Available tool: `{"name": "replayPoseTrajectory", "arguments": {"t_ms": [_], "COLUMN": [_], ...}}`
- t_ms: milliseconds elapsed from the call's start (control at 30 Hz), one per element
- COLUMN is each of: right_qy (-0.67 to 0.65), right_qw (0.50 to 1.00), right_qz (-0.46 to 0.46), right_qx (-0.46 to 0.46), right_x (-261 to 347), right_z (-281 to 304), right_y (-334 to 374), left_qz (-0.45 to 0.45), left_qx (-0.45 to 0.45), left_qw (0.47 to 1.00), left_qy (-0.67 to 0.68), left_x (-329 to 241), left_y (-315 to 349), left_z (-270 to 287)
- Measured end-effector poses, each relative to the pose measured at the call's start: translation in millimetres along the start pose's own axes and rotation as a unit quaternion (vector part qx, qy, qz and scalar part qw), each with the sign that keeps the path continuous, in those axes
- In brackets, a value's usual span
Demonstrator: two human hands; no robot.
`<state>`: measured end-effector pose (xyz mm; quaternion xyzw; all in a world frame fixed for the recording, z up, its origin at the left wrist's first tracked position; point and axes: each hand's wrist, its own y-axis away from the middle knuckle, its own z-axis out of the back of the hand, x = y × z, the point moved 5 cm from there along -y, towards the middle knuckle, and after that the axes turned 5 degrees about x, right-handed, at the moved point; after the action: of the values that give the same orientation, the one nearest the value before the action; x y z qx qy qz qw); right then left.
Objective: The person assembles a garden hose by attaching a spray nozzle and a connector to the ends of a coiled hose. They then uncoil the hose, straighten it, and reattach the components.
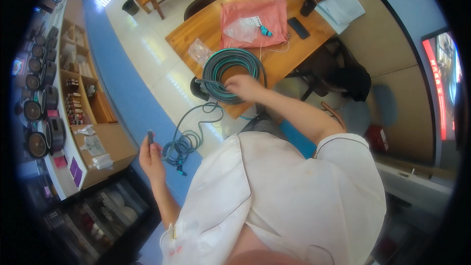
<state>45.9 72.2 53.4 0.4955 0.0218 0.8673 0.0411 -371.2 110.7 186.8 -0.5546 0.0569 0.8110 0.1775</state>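
Observation:
A thick coil of dark green garden hose with a lighter teal stripe lies at the near left end of the wooden table. My right hand reaches over the coil with its fingers closed on a strand of the hose. From the coil, a loose length hangs over the table edge to a tangled bundle of hose beside my left hand. My left hand is raised at the left, closed on a short dark piece that I cannot make out. A dark hose end hangs below the bundle.
On the wooden table lie a red plastic bag, a teal hose connector, clear plastic wrapping and a black phone. A shelf unit stands left. A dark chair is at the right.

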Motion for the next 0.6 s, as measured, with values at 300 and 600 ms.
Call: {"name": "replayPoseTrajectory", "arguments": {"t_ms": [300, 600], "right_qy": [0.079, 0.231], "right_qw": [0.939, 0.944], "right_qz": [-0.223, -0.112], "right_qx": [-0.251, -0.209], "right_x": [-259, -304], "right_z": [206, 254], "right_y": [-88, -160], "left_qz": [0.128, 0.221], "left_qx": [-0.067, -0.034], "left_qw": [0.989, 0.967], "left_qy": [-0.004, -0.125], "left_x": [5, -84], "left_y": [-18, -79], "left_z": [-112, -223]}}
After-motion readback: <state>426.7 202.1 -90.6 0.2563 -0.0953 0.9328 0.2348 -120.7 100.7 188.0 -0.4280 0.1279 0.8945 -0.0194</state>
